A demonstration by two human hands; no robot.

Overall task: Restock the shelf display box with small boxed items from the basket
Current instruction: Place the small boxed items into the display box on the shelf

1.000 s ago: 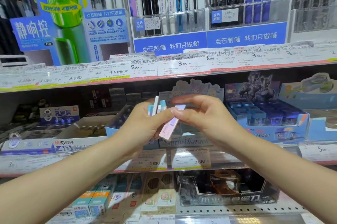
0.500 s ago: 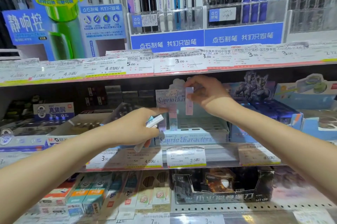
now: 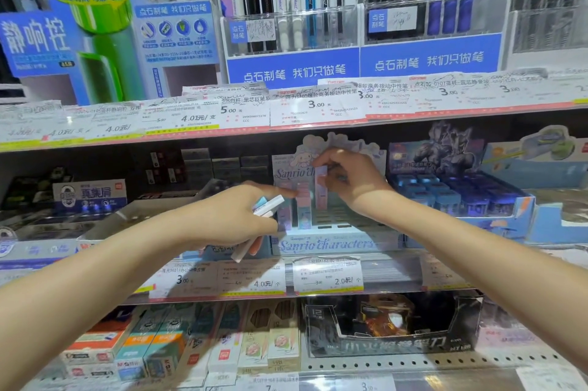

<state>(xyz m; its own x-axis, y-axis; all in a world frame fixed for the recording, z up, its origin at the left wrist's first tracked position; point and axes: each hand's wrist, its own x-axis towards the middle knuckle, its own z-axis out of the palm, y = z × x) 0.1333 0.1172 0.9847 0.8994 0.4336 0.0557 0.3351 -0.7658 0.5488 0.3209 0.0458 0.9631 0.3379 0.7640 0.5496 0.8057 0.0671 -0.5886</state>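
Observation:
The pale blue Sanrio display box (image 3: 337,244) stands on the middle shelf, with a cartoon backboard behind rows of slots. Two slim boxes (image 3: 302,206) stand upright at its left side. My right hand (image 3: 346,180) reaches into the display and pinches a slim pink-and-lilac box (image 3: 320,190), held upright over the slots beside those two. My left hand (image 3: 235,215) hovers just left of the display, shut on a bundle of several slim boxes (image 3: 270,204) in white, blue and pink, their ends sticking out above and below my fist. No basket is in view.
A blue display box (image 3: 461,199) of small items sits right of the Sanrio one, an open white box (image 3: 133,215) left of it. Price tags (image 3: 327,276) line the shelf edges. Pen racks (image 3: 359,31) stand above; eraser boxes (image 3: 178,346) and a dark box (image 3: 394,327) fill the lower shelf.
My right hand took one slim box from the bundle, carried it up to the display and has now lowered it beside the standing boxes. My left hand dropped slightly with the bundle.

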